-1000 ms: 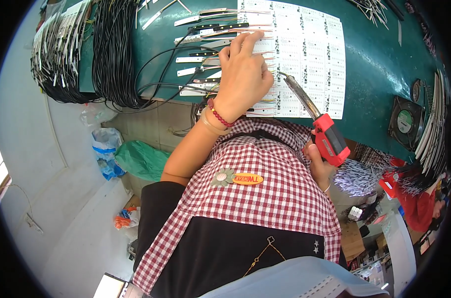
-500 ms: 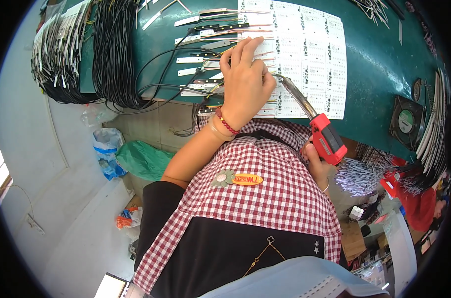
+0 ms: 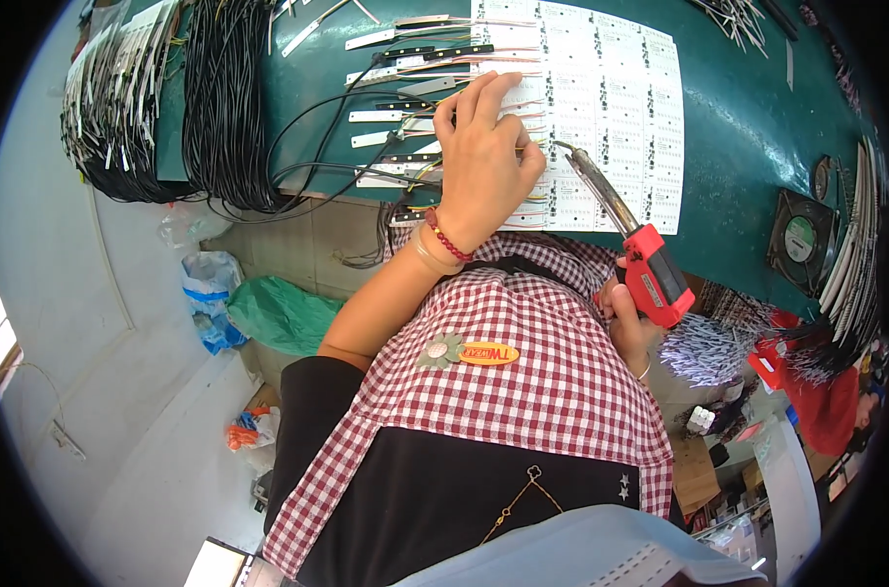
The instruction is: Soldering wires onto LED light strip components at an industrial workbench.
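My left hand (image 3: 485,161) is over the left part of a sheet of white circuit boards (image 3: 615,117). Its thumb and a finger are closed in a pinch, seemingly on a thin wire, most of which the hand hides. In my right hand (image 3: 632,328) is a red and black soldering gun (image 3: 657,276), held by its handle. Its metal tip points up and left, close to my left fingertips and just above the boards. Several narrow white and black strips (image 3: 374,116) with thin wires lie along the sheet's left edge, partly under my left hand.
A thick bundle of black cables (image 3: 224,108) hangs over the green table's (image 3: 733,166) front edge at the left, beside a stack of wired strips (image 3: 116,108). At the right are a black fan (image 3: 799,240) and bundled wires (image 3: 704,349). A green bag (image 3: 283,315) sits below.
The soldering gun has shifted slightly right and down with my right hand, its tip moving a little away from my left fingertips. My left hand stays nearly still.
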`<action>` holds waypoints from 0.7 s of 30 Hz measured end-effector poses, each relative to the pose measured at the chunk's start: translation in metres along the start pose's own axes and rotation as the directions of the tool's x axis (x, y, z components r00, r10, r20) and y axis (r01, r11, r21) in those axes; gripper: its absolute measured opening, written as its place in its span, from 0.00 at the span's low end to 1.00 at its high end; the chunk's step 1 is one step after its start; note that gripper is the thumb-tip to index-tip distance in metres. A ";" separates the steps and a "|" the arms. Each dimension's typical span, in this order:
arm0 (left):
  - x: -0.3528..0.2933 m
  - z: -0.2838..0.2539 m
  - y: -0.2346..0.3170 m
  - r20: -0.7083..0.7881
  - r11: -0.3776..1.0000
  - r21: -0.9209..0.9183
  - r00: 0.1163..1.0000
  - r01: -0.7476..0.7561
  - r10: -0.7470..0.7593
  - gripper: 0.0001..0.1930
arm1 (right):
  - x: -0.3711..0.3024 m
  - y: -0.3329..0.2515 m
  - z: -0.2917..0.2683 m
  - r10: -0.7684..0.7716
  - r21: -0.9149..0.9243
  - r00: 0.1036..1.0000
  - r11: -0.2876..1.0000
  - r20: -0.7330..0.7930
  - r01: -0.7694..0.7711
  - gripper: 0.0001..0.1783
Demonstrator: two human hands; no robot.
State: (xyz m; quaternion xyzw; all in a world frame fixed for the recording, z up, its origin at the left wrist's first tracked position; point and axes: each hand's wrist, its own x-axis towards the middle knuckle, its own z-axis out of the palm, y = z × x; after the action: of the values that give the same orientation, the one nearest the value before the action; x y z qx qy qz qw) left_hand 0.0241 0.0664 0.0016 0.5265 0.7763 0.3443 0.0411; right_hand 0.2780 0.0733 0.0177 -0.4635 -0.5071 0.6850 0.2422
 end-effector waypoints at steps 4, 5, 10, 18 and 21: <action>0.001 -0.001 0.000 -0.002 1.000 0.006 1.000 0.001 -0.001 0.05 | -0.001 0.000 0.002 0.002 -0.021 1.000 1.000 -0.016 -0.002 0.19; 0.001 -0.002 0.000 -0.007 1.000 0.021 1.000 0.007 -0.007 0.05 | 0.001 -0.001 0.004 0.002 -0.018 1.000 1.000 -0.024 -0.002 0.19; -0.008 -0.006 0.007 0.041 1.000 0.027 0.999 -0.004 0.003 0.05 | 0.013 -0.017 0.003 -0.156 0.225 0.987 0.962 -0.021 0.157 0.16; 0.005 -0.033 0.004 0.047 1.000 -0.023 0.999 -0.003 0.004 0.09 | 0.056 -0.021 -0.024 -0.222 0.346 0.974 0.912 -0.042 0.222 0.20; 0.069 -0.068 -0.068 -0.168 0.996 0.085 0.984 -0.036 0.050 0.07 | 0.062 -0.023 -0.018 -0.243 0.400 0.970 0.887 -0.016 0.229 0.21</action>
State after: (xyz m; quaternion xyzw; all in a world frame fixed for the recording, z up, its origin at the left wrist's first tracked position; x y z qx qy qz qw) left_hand -0.0891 0.0774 0.0351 0.5132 0.7787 0.3568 -0.0544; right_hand 0.2631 0.1399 0.0136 -0.3275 -0.4133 0.7473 0.4042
